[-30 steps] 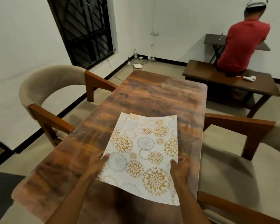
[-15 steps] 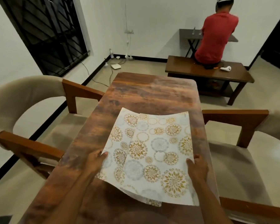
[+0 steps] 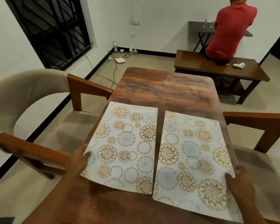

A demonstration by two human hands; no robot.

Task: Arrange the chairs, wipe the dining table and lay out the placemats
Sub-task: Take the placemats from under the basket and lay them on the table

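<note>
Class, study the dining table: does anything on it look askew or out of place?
Yes. The two placemats are not squared up: the left placemat sits further up the table than the right placemat, and the gap between them narrows toward the near edge.

Two white placemats with gold and grey floral circles side by side on dark wooden dining table: left placemat and right placemat, narrow gap between, near edges lifted; beige wood-armed chairs drawn up left and right

Two placemats side by side on the table (a chair at either flank)
</note>
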